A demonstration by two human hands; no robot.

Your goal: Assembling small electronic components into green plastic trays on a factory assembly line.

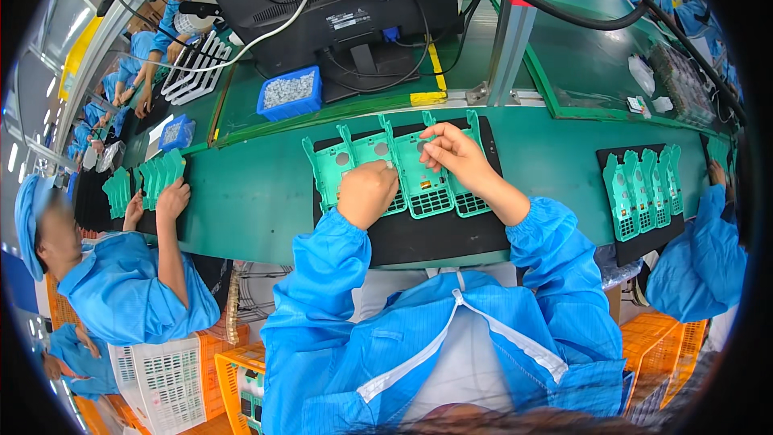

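Teal perforated plastic panels (pixel 419 173) on black mat (pixel 435 234), left hand (pixel 367 192) fisted on one, right hand (pixel 457 155) fingers pinching, perhaps something small.

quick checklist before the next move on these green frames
1. Left hand resting on a green frame: ok.
2. Right hand pinching at a frame's top: ok; any small part between the fingers: cannot tell.
3. Frames lying in a row on the black mat: ok.
4. Mat fully on the green belt: not ok, its near edge overhangs.
5. Co-worker's hand apart from this mat: ok.
6. Blue bin holds parts: ok.
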